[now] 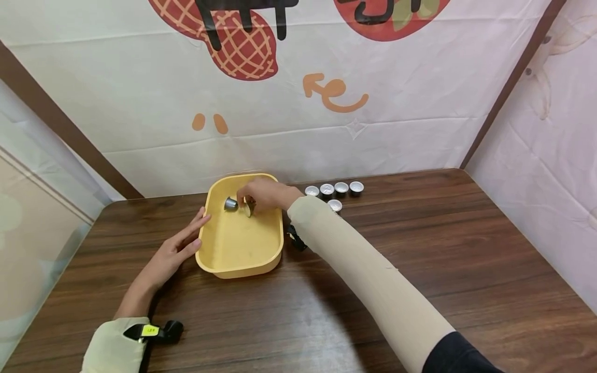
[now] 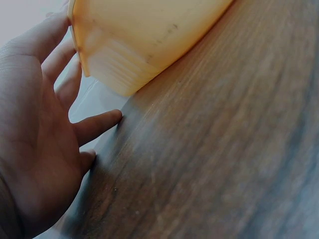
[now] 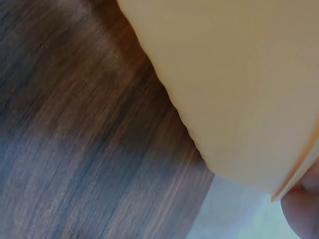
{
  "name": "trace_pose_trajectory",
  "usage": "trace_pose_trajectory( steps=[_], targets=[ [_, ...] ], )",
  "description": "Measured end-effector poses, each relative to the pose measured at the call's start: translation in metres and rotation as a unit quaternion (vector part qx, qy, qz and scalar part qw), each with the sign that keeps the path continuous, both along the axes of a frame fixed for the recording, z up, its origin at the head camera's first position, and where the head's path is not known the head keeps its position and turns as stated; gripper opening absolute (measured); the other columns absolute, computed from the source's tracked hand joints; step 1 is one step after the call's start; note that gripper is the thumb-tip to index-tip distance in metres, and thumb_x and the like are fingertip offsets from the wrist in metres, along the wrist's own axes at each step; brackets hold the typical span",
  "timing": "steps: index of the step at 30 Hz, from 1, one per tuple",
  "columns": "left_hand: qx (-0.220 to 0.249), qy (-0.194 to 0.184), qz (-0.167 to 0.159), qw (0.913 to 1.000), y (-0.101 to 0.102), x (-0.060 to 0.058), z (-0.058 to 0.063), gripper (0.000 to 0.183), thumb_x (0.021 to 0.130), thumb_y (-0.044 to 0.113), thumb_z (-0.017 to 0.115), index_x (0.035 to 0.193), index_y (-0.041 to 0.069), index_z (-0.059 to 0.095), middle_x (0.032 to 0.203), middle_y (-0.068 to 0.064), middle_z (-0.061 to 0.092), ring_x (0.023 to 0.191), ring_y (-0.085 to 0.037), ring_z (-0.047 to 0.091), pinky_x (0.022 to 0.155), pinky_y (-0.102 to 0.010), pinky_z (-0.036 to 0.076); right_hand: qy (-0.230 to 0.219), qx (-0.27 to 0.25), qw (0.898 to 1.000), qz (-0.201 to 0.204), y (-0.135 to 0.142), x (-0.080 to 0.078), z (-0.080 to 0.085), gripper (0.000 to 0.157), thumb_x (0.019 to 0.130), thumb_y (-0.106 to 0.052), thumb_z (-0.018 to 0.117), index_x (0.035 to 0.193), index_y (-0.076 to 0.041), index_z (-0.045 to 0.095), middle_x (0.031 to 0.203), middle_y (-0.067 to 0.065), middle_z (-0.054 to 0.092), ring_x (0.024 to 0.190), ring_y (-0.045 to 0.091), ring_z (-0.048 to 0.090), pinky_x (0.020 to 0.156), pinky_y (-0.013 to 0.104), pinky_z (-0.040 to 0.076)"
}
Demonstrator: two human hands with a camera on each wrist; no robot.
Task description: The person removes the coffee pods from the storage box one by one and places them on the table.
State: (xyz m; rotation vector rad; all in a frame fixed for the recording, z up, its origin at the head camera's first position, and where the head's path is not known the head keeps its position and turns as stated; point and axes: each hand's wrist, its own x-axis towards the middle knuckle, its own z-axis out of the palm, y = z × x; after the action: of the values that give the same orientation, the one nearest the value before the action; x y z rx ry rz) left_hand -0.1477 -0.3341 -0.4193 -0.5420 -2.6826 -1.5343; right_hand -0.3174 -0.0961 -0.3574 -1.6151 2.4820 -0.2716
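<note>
A yellow plastic bin (image 1: 238,259) stands on the table. Inside it my right hand (image 1: 263,194) reaches over the right side and pinches a coffee capsule (image 1: 248,210), whose pale lid faces partly toward the front. Just left of those fingers a second capsule, a dark blue-grey one (image 1: 230,204), lies on its side on the bin floor. My left hand (image 1: 179,246) rests its fingertips on the bin's left rim, fingers spread and fairly straight. In the right wrist view the bin wall (image 3: 239,89) hides the fingertips and the capsule.
Right of the bin, several coffee capsules (image 1: 341,188) with silver lids up stand in a row near the table's back edge. One more capsule (image 1: 334,205) is in front of them, partly behind the right forearm. A printed cloth (image 1: 401,140) hangs behind the wooden table (image 1: 466,248).
</note>
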Motion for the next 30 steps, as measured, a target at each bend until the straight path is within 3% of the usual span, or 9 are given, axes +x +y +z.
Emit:
trace_pose_trajectory(
  steps=[8,23,30],
  targets=[
    [0.0,-0.003,0.004,1.0,0.0002,0.0,-0.0012,0.053,0.101,0.01,0.048,0.151,0.021,0.033,0.159,0.007,0.011,0.143,-0.004,0.01,0.098,-0.006,0.021,0.027,0.02,0.999,0.008,-0.0018,0.0002,-0.006,0.029,0.077,-0.001,0.074,0.101,-0.015,0.068,0.09,-0.004,0.06,0.081,0.011,0.051,0.074,0.023,0.04],
    [0.004,0.0,0.0,1.0,0.0023,-0.0017,0.0003,0.053,0.101,0.009,0.048,0.151,0.021,0.034,0.159,0.007,0.011,0.143,-0.005,0.01,0.098,-0.006,0.021,0.024,0.019,0.999,0.016,-0.0001,0.0007,-0.0022,0.028,0.076,-0.003,0.073,0.101,-0.014,0.069,0.094,-0.003,0.062,0.084,0.012,0.052,0.078,0.023,0.041],
    [0.004,0.001,-0.004,1.0,0.0007,-0.0004,-0.0006,0.053,0.101,0.008,0.047,0.151,0.021,0.034,0.159,0.005,0.011,0.143,-0.004,0.01,0.099,-0.006,0.021,0.027,0.019,0.999,0.016,-0.0019,0.0002,-0.005,0.026,0.078,0.001,0.066,0.1,-0.012,0.069,0.092,-0.003,0.061,0.083,0.012,0.051,0.077,0.023,0.04]
  ],
)
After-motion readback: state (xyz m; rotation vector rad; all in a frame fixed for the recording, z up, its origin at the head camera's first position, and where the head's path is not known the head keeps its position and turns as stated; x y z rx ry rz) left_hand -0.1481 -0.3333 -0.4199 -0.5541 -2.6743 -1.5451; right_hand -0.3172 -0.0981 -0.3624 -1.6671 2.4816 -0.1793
